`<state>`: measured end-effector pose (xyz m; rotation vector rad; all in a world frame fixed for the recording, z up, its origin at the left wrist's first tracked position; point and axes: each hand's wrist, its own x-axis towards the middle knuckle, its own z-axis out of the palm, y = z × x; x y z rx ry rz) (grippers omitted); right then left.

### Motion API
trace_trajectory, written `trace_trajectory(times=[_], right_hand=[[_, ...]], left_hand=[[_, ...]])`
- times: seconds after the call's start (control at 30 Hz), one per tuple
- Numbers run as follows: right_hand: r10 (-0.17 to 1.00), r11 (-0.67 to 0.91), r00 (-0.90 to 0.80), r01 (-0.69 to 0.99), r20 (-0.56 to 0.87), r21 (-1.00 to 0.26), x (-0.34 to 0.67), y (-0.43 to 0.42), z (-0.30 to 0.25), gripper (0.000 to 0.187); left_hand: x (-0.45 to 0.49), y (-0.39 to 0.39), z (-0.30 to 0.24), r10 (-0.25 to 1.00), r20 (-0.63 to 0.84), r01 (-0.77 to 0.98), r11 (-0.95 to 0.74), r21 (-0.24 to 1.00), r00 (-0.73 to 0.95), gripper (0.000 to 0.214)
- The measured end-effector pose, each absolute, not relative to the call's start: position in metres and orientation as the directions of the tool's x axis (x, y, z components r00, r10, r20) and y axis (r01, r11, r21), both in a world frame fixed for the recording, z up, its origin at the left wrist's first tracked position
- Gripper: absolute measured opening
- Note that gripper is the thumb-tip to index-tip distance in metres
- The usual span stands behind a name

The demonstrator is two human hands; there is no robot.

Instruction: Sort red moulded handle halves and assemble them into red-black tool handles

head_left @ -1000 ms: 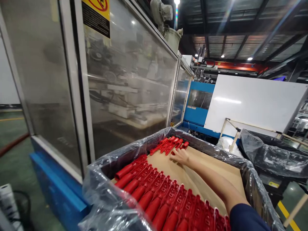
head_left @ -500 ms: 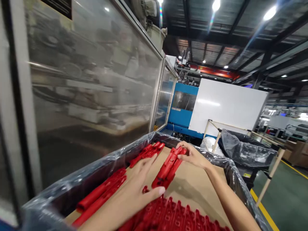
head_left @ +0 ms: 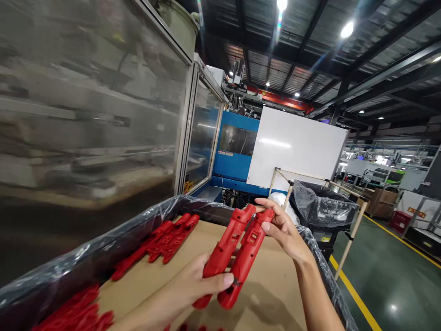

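Note:
Two long red plastic housings are held side by side, tilted, above a sheet of brown cardboard. My left hand grips their lower ends, its thumb lying across them and its other fingers hidden underneath. At the upper ends, my right hand is closed on the housings, with the thumb on the right one. More red plastic parts lie in a row along the left side of the bin. Another group of red parts shows at the lower left.
The bin's wall is lined with clear plastic film. Beyond it stand a glazed machine guard on the left and a white panel. A film-lined black bin stands behind a pipe frame at right.
The two housings have come up off the cardboard, toward me. My left hand has taken hold of their lower ends; my right hand keeps its grip. The view has shifted right.

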<state>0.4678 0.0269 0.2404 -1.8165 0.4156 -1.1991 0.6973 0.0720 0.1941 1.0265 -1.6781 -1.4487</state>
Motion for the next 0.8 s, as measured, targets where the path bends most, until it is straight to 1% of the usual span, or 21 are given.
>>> trace_trajectory(times=[0.1, 0.17, 0.23, 0.3, 0.37, 0.47, 0.63, 0.8], right_hand=[[-0.662, -0.552, 0.476, 0.213, 0.579, -0.806, 0.472, 0.029, 0.238, 0.043], [-0.650, -0.592, 0.468, 0.182, 0.599, -0.785, 0.475, 0.031, 0.238, 0.035], [-0.643, -0.629, 0.456, 0.144, 0.615, -0.764, 0.478, 0.033, 0.238, 0.027], [-0.653, -0.642, 0.428, 0.127, 0.625, -0.756, 0.482, 0.035, 0.239, 0.024], [-0.669, -0.645, 0.373, 0.138, 0.643, -0.751, 0.485, 0.037, 0.240, 0.024], [-0.674, -0.651, 0.309, 0.182, 0.671, -0.737, 0.489, 0.041, 0.244, 0.025], [-0.653, -0.670, 0.312, 0.187, 0.690, -0.718, 0.489, 0.050, 0.249, 0.024], [-0.636, -0.700, 0.297, 0.166, 0.712, -0.694, 0.489, 0.054, 0.252, 0.025]], left_hand=[[0.698, 0.071, 0.190, -0.886, -0.018, -0.033, -0.003, 0.999, -0.464, 0.078], [0.697, 0.072, 0.188, -0.878, 0.002, 0.019, -0.008, 1.000, -0.479, 0.080], [0.694, 0.074, 0.186, -0.874, 0.014, 0.061, -0.017, 0.998, -0.485, 0.077], [0.693, 0.077, 0.181, -0.879, 0.015, 0.080, -0.027, 0.996, -0.477, 0.071], [0.693, 0.078, 0.175, -0.884, 0.008, 0.079, -0.033, 0.996, -0.468, 0.064], [0.694, 0.075, 0.167, -0.878, 0.013, 0.093, -0.036, 0.995, -0.478, 0.066], [0.694, 0.074, 0.166, -0.863, 0.047, 0.126, -0.020, 0.992, -0.503, 0.063], [0.693, 0.083, 0.174, -0.867, 0.027, 0.129, -0.043, 0.991, -0.497, 0.064]])
